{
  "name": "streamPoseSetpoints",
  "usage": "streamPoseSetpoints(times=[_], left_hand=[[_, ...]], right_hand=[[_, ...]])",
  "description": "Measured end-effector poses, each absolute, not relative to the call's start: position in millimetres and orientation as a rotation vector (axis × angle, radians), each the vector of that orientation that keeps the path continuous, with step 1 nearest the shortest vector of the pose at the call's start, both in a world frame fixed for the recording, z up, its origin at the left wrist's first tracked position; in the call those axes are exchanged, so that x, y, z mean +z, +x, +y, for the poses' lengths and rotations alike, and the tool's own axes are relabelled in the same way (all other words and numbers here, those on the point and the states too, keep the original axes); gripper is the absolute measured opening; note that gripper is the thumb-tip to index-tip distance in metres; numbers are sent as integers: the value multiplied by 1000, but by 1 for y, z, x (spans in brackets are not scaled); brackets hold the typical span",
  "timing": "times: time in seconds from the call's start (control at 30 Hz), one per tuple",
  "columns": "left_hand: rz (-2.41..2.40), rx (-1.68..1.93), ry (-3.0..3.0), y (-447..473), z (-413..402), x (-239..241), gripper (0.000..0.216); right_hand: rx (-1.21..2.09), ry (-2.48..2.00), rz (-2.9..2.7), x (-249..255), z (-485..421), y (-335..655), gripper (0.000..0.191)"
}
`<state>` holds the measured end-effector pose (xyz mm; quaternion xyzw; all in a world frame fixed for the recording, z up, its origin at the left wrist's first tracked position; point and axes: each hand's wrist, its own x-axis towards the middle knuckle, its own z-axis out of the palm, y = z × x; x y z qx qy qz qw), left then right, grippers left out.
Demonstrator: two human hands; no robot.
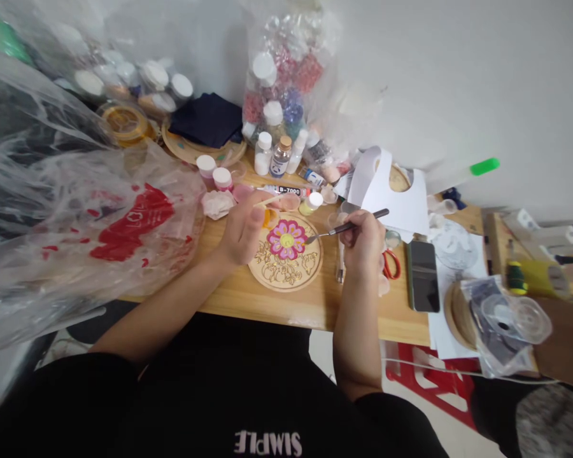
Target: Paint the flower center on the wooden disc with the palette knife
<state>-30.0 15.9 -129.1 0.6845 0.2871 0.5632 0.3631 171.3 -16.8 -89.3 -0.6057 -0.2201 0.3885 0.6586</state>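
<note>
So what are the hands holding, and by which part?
The right hand holds what looks like a palette knife by its dark handle. The left hand holds a pale stick; exactly where, and whether it grips the orange cup, is unclear.

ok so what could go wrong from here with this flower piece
The spatula tip is at the flower's edge, so a slip of the right hand could smear the pink. The orange cup by the left hand's fingers might tip and mark the board if anything wet is inside. The scissors lie near the right wrist, so that arm could knock them.
</note>
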Motion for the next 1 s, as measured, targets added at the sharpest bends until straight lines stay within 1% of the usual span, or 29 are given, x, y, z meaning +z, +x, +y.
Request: streamPoseSetpoints(times=[0.17,0.47,0.7,0.83,1.0], left_hand=[[725,1475,1780,-30,17,-131,60],[729,1454,1729,-29,15,-131,57],[732,1452,1746,-30,14,-128,58],[734,1434,1736,-30,14,-127,54],[727,1425,1728,-30,13,-127,55]], right_hand=[[827,-1391,-526,-89,-17,167,16],[815,-1454,-553,-96,-18,168,20],[781,-1424,-578,-93,-17,165,17],[784,-1426,-611,-95,-16,165,16],[771,-1463,-637,-96,-15,166,18]])
